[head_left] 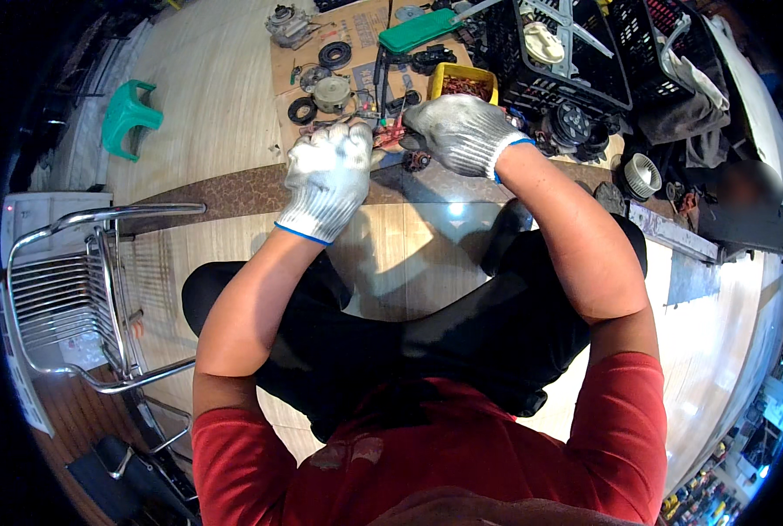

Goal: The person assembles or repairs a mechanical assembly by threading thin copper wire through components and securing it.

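Note:
My left hand (328, 174), in a white knitted glove with a blue cuff, is closed with its fingers curled; what it grips is hidden. My right hand (463, 133), gloved the same way, is to its right with fingers bent together, and I cannot make out what lies in them. Between the two hands are thin red pieces like wires (391, 136). A small dark part with a coppery look (416, 160) lies just below the right fingertips. Right behind the right hand stands a yellow bin (438, 85) holding many small reddish-brown pieces.
A cardboard sheet (299, 77) beyond my hands bears black rings (334, 55) and a round metal housing (331, 94). A green tray (416, 31) lies farther back. Black crates (576, 91) stand at far right, a white fan wheel (642, 176) nearer. Left are a green stool (128, 118) and metal chair (63, 298).

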`<state>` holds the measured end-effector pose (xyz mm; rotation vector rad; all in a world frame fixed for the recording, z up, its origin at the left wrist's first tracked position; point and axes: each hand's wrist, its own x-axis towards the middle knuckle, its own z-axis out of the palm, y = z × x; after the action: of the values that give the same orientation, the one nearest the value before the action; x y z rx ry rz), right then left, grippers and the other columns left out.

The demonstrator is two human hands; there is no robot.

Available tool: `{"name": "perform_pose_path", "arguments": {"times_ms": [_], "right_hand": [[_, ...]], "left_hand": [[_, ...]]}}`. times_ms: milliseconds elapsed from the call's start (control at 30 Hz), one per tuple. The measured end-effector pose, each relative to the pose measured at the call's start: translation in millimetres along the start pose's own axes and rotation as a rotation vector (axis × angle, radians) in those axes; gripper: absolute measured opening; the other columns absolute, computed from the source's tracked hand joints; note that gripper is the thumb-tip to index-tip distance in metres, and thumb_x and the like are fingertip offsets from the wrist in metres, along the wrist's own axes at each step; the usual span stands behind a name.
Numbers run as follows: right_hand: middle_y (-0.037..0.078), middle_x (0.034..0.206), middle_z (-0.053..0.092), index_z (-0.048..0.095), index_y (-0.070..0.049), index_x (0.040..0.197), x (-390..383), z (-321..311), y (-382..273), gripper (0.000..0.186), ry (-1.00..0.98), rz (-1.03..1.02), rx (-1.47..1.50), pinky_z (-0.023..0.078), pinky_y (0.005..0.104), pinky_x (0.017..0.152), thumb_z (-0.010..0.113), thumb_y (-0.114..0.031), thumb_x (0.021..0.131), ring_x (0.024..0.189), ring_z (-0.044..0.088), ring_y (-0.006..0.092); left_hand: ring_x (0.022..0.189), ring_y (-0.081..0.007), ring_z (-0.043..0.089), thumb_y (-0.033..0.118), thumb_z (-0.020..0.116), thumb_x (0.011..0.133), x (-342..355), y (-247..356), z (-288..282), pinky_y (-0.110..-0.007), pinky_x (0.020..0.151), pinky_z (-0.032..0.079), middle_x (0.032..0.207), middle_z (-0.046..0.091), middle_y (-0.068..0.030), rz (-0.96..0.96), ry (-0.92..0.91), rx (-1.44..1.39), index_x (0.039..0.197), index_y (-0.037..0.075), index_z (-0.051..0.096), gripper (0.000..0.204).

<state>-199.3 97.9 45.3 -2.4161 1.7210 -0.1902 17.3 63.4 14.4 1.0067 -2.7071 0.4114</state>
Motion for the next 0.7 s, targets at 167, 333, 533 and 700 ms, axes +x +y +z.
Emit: {"name": "perform_pose_path", "arguments": {"times_ms": [167, 333, 533, 700], "right_hand": [[0.017, 0.094, 0.072, 0.070, -0.007, 0.096, -3.4, -3.3, -1.9, 0.018, -0.062, 0.020, -0.062, 0.058, 0.0489, 0.073, 0.056, -0.014, 0.088, 0.089, 0.072, 0.0364], [0.020, 0.091, 0.070, 0.067, -0.007, 0.100, -4.5, -7.4, -13.3, 0.018, -0.062, -0.011, -0.131, 0.058, 0.0481, 0.073, 0.055, -0.013, 0.088, 0.086, 0.072, 0.0364], [0.020, 0.091, 0.069, 0.065, -0.006, 0.099, -2.0, -1.6, -2.5, 0.017, -0.132, -0.006, 0.007, 0.055, 0.0493, 0.079, 0.057, -0.013, 0.086, 0.091, 0.068, 0.0393], [0.020, 0.091, 0.069, 0.066, -0.008, 0.097, -3.4, 3.4, 3.1, 0.015, -0.114, -0.023, 0.080, 0.054, 0.0492, 0.080, 0.058, -0.014, 0.086, 0.091, 0.068, 0.0402]], "left_hand": [[0.076, -0.0296, 0.068, 0.045, 0.064, 0.091, -3.7, 1.4, 2.8, -0.043, 0.060, 0.054, 0.093, 0.066, -0.0131, 0.005, 0.016, -0.054, 0.099, 0.006, 0.060, 0.040], [0.082, -0.0300, 0.068, 0.042, 0.064, 0.091, -7.9, 2.8, 6.2, -0.043, 0.063, 0.055, 0.094, 0.066, -0.0146, -0.032, -0.127, -0.126, 0.097, 0.006, 0.059, 0.037], [0.076, -0.0274, 0.068, 0.021, 0.063, 0.085, -1.6, 4.7, 8.1, -0.044, 0.064, 0.054, 0.085, 0.066, -0.0112, 0.007, -0.095, -0.006, 0.090, 0.008, 0.060, 0.014], [0.073, -0.0265, 0.068, 0.021, 0.063, 0.084, -1.9, 0.7, 6.0, -0.043, 0.061, 0.053, 0.082, 0.066, -0.0086, 0.061, -0.100, 0.032, 0.090, 0.011, 0.061, 0.012]]}}
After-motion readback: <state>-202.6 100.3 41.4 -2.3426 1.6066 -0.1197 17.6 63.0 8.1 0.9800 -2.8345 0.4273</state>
